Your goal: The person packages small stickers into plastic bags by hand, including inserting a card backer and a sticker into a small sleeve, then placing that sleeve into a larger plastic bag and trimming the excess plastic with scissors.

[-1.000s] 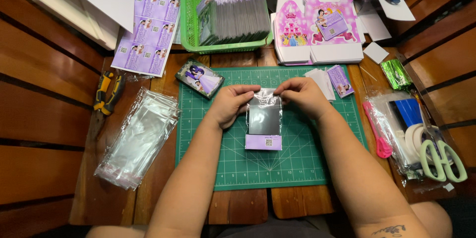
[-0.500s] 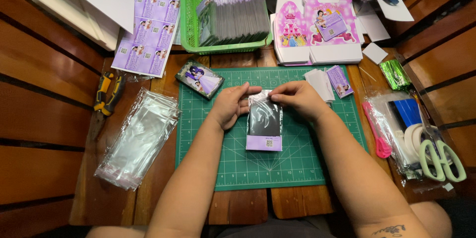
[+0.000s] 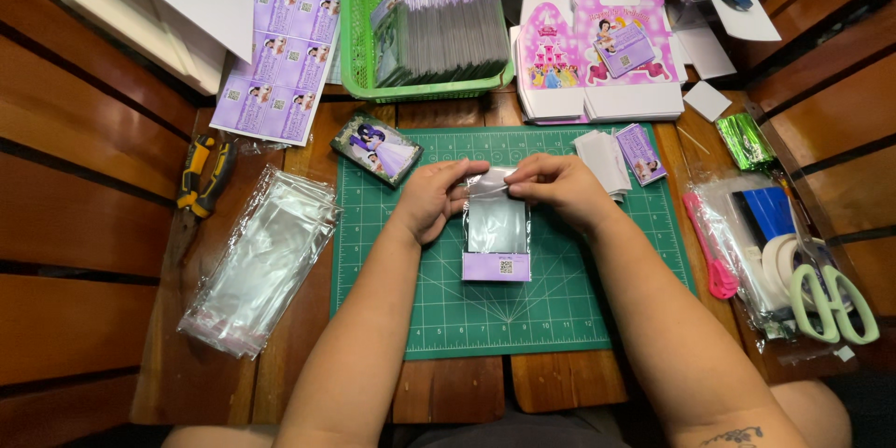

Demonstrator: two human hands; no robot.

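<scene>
Wooden slats make up the worktop [image 3: 112, 252], bearing a green cutting mat [image 3: 560, 299] at its middle, a green basket [image 3: 359, 33] of packed cards behind it, a pink printed box [image 3: 597, 56] to the right and a stack of clear sleeves [image 3: 261, 261] to the left. On the mat lies a clear sleeve with a purple card [image 3: 497, 235], its purple end toward the person. Left hand [image 3: 431, 198] and right hand [image 3: 558, 189] meet at its far end, each grip pinching the plastic flap.
</scene>
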